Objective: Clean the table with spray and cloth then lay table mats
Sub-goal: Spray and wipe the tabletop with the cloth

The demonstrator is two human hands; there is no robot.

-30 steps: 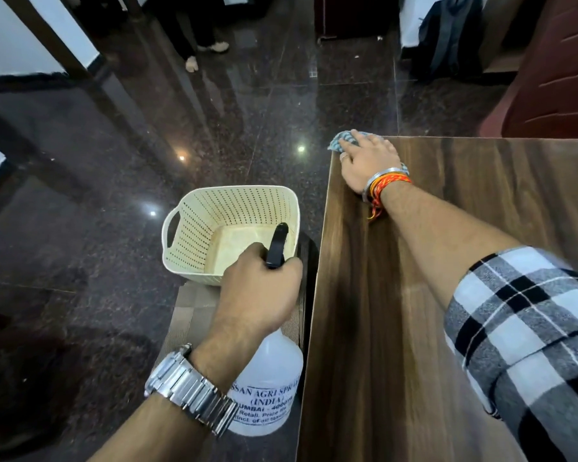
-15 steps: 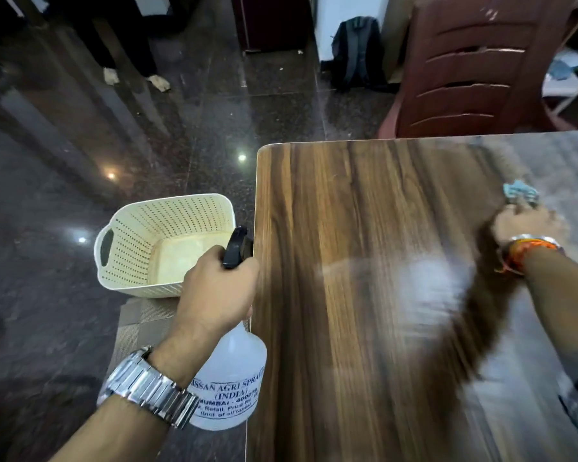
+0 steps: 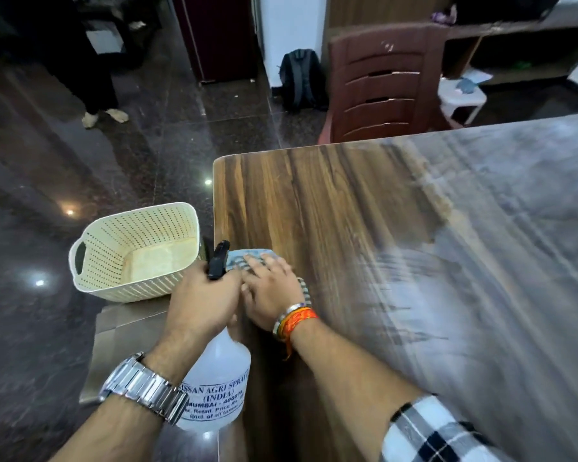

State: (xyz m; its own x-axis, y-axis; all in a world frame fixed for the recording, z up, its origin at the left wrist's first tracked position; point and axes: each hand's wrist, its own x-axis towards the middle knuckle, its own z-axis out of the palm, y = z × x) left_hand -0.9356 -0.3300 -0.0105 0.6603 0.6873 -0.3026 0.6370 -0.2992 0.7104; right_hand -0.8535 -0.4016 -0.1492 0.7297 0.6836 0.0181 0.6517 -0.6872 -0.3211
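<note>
My left hand (image 3: 202,303) grips the black trigger head of a clear spray bottle (image 3: 216,388), held upright just off the table's left edge. My right hand (image 3: 271,291) presses flat on a blue-grey cloth (image 3: 247,256) at the near left edge of the wooden table (image 3: 331,211). The cloth shows only past my fingertips. Grey woven table mats (image 3: 121,335) lie stacked under a cream perforated basket (image 3: 134,248), left of the table. The table's right part looks wet and streaked.
A maroon plastic chair (image 3: 387,85) stands at the table's far side. A dark backpack (image 3: 299,78) leans on the wall behind. A person's feet (image 3: 104,116) are on the glossy dark floor at far left. A white stool (image 3: 461,95) sits beyond the chair.
My right hand swept the cloth from the far left corner out to the table's right, then back to the near left edge beside the bottle. My left hand kept holding the bottle.
</note>
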